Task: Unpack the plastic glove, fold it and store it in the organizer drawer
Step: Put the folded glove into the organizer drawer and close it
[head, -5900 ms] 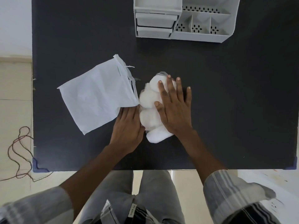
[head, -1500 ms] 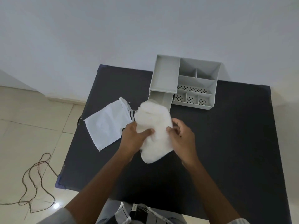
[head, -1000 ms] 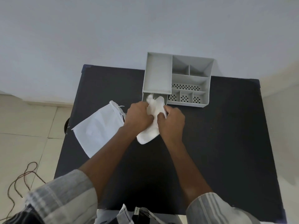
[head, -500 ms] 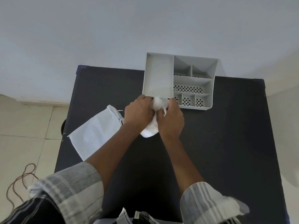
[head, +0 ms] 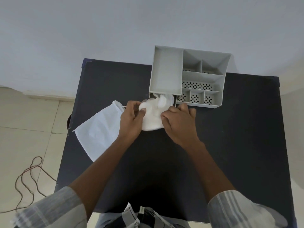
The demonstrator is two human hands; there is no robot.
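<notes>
From where I watched, both hands were closed on the folded plastic glove (head: 152,116). My left hand (head: 130,121) pinched its left side with the thumb on top, and my right hand (head: 178,123) gripped its right side with fingers curled in. The glove was a bunched white bundle held between them, its far end pushed into the open drawer (head: 162,99) at the front left of the grey organizer (head: 185,76), while the near end hung out over the dark table (head: 230,145). How deep it sat in the drawer I could not tell. The organizer stood at the far edge of the table, right of centre. The white packaging bag (head: 98,130) lay flat by the left edge, just beside my left hand, partly under the wrist.
</notes>
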